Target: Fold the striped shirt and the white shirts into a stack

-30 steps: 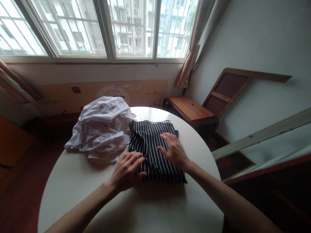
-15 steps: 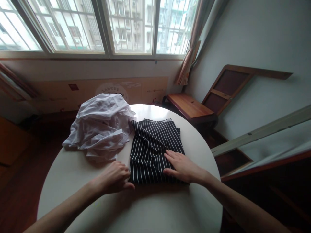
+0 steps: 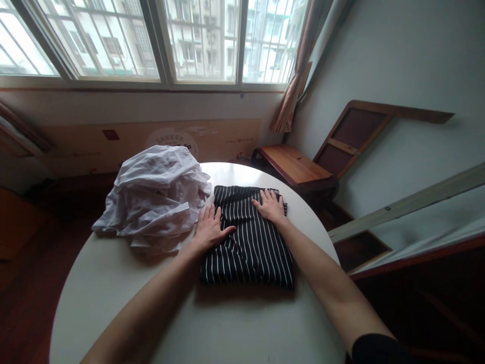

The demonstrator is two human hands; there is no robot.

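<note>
A black cloth garment with white stripes (image 3: 252, 247), folded into a rough rectangle, lies on the round white table (image 3: 125, 293). My left hand (image 3: 210, 227) rests along its left edge, fingers apart, thumb over the cloth. On its far right corner my right hand (image 3: 270, 205) lies flat with the fingers spread. Creases run through the cloth near my left thumb. Just left of the garment sits a crumpled heap of white cloth (image 3: 155, 197), close to my left fingertips. What kind of garment each one is, I cannot tell.
Beyond the table's far right side stands a low wooden bench or stool (image 3: 295, 164). A wooden panel (image 3: 350, 134) leans at the right wall. A printed board (image 3: 223, 139) lines the wall beneath the barred window (image 3: 204, 40), with a curtain (image 3: 286, 114) beside it.
Both hands have moved away from me over the striped garment, the left from its near left corner, the right from its right side. The garment's far left corner now lies further right.
</note>
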